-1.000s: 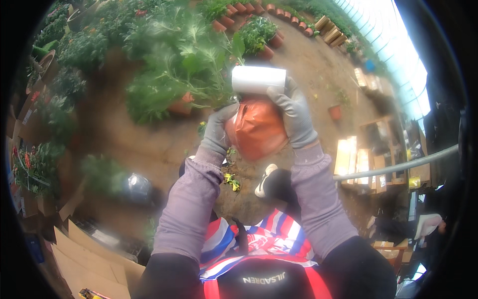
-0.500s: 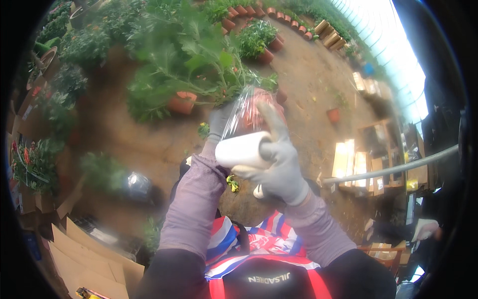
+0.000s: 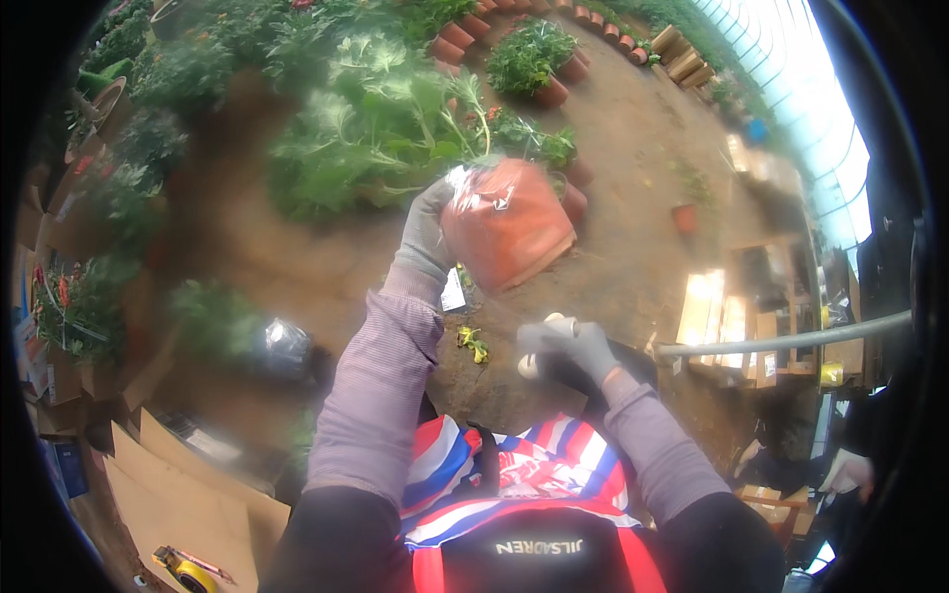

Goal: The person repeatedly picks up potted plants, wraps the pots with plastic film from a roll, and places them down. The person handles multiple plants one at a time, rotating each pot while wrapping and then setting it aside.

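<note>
Terracotta pot (image 3: 506,229) wrapped in clear film, leafy plant, left hand (image 3: 427,229) fingers gripping it, right hand (image 3: 571,346) fingers closed around white roll (image 3: 542,346)

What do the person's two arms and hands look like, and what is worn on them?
Both hands wear grey knitted gloves: left hand, right hand. Both forearms are covered by pale lilac sleeves of finely ribbed cloth, close at the wrists. Higher up, dark, almost black sleeves begin. No watch or markings show.

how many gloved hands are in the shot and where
2. The left hand is raised, gripping a plastic-wrapped terracotta pot with a leafy plant. The right hand is lower, near the waist, holding a white roll.
</note>
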`<state>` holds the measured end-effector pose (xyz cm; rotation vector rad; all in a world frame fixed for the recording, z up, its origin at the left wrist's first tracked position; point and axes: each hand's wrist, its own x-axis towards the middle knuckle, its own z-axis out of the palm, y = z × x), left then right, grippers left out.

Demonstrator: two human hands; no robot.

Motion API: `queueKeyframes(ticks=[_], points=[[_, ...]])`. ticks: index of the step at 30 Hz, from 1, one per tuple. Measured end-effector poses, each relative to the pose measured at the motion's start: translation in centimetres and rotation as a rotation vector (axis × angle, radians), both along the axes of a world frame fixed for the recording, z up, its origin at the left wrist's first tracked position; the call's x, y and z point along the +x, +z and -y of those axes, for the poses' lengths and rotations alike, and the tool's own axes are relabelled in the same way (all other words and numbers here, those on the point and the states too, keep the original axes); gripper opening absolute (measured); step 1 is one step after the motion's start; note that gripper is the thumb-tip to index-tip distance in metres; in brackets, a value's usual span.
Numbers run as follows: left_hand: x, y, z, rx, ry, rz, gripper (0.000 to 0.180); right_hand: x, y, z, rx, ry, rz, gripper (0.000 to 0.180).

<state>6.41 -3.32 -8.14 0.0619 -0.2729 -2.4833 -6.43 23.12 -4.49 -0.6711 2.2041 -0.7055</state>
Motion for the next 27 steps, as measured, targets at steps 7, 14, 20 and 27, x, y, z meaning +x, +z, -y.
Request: queueKeyframes(ticks=[7, 14, 20, 27], points=[[-2.2, -0.3, -1.8, 0.098, -0.243, -0.02, 0.044, -4.0, 10.9, 9.7, -1.103, -0.015, 0.278, 0.021], [-4.7, -0.4, -3.4, 0.017, -0.056, 0.301, 0.042, 0.2, 1.4, 8.5, -1.044, 0.046, -0.703, 0.04], [-2.4, 1.2, -3.3, -0.426, -0.001, 0.299, 0.046, -5.6, 2.0, 7.5, -1.333, -0.532, 0.439, 0.043], [-3.7, -1.0, -3.2, -0.348, 0.022, 0.396, 0.063, -4.7, -2.3, 5.5, -1.251, -0.539, 0.959, 0.052]])
